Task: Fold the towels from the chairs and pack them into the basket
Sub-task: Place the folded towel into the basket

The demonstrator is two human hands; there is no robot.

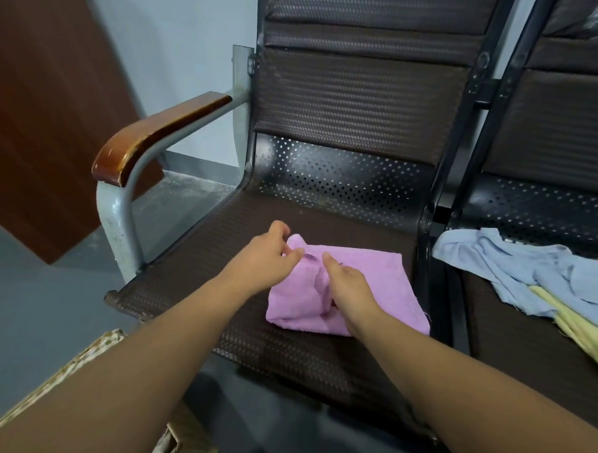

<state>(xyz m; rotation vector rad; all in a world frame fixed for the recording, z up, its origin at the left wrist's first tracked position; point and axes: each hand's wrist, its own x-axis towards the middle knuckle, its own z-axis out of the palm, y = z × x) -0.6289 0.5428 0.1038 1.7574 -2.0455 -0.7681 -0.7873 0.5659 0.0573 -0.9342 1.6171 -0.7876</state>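
Note:
A pink towel [370, 284] lies partly folded on the dark perforated seat of the left chair [221, 253]. My left hand [265, 255] pinches the towel's far left corner between thumb and fingers. My right hand [348, 286] rests on the middle of the towel with its fingers curled into a fold of the cloth. On the seat of the right chair [525, 342] lie a crumpled blue towel [529, 267] and, partly under it, a yellow towel [581, 324]. A woven basket [97, 347] shows at the bottom left, mostly hidden behind my left forearm.
The left chair has a wooden armrest [151, 134] on a grey metal post at its left side. A black frame bar [434, 232] separates the two seats. A brown door [38, 112] and grey floor lie to the left.

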